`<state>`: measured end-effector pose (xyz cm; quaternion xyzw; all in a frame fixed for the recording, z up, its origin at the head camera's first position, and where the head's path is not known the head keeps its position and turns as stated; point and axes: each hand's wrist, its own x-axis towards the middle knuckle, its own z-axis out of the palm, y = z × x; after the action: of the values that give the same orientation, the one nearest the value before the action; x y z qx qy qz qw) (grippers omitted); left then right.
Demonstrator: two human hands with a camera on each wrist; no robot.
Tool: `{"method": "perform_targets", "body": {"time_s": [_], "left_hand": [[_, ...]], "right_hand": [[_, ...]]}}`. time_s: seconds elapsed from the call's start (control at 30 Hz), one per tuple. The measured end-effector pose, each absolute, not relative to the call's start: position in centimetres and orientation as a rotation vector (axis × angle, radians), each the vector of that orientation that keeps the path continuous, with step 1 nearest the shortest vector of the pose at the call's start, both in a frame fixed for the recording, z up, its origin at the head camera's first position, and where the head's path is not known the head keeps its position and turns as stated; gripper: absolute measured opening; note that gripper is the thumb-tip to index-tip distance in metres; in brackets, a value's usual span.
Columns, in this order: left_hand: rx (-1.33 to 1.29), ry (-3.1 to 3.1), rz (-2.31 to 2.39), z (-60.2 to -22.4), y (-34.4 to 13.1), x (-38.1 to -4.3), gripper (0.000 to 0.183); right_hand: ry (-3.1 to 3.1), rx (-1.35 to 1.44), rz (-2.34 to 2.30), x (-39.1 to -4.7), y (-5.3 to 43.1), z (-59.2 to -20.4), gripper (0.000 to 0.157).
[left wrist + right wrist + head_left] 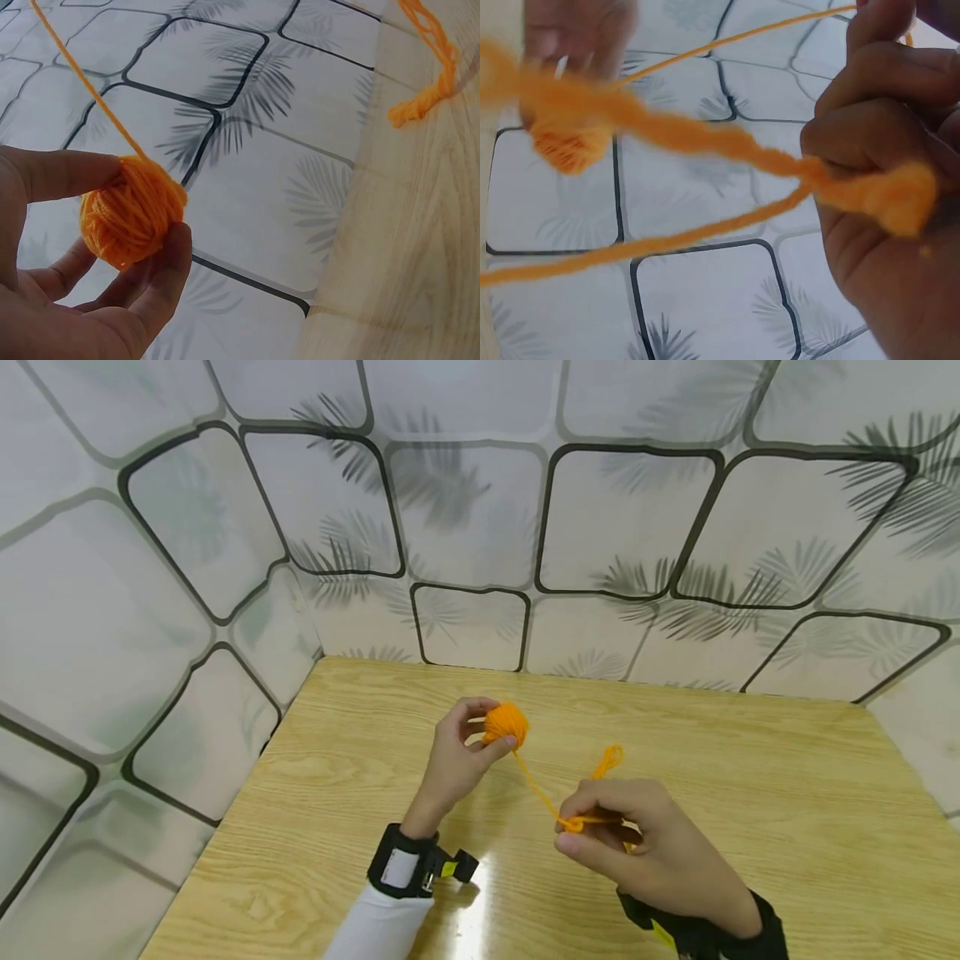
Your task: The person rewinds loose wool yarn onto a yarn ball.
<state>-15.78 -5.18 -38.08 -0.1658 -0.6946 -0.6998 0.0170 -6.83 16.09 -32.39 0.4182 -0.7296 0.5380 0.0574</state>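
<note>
My left hand (459, 758) holds a small ball of orange yarn (507, 726) between thumb and fingertips above the table. In the left wrist view the wound ball (133, 214) sits between the fingers, with a strand (90, 86) rising from it. That strand (536, 786) runs taut to my right hand (651, 843), which pinches the yarn at a small loop (573, 824). A looped orange yarn tail (611, 760) shows beyond the right knuckles. Close to the right wrist camera, a thick twisted length of yarn (697, 139) crosses the view, blurred.
Both hands are over a light wood-grain table (315, 827). Behind it and at the left stand walls covered in a pale sheet (465, 518) with dark outlines and leaf prints. Each wrist wears a black strap (405, 864) with a small camera.
</note>
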Motion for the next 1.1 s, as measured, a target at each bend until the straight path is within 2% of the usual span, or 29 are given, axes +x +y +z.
{"method": "perform_targets", "body": {"time_s": [0.17, 0.43, 0.67, 0.83, 1.1], "left_hand": [[-0.578, -2.294, -2.148, -39.1, -4.7, -16.0, 0.043], [-0.732, -2.566, -2.015, -42.2, -3.9, -16.9, 0.043], [-0.928, -2.592, -2.031, -42.1, -3.9, -16.4, 0.04], [-1.049, -2.528, -2.16, -41.6, -3.6, -15.6, 0.041], [-1.3, -2.24, -2.471, -39.7, -3.0, -13.4, 0.042]], "right_hand": [[-2.014, 1.289, 1.823, -6.5, 16.9, -31.6, 0.038], [-2.009, 0.93, 1.644, -6.9, 18.4, -30.9, 0.029], [-2.153, 0.683, 1.302, -11.4, 18.6, -29.8, 0.018], [-2.163, 0.72, 1.33, -14.2, 18.0, -28.4, 0.011], [-2.235, 0.777, 1.36, -16.7, 17.4, -28.9, 0.014]]}}
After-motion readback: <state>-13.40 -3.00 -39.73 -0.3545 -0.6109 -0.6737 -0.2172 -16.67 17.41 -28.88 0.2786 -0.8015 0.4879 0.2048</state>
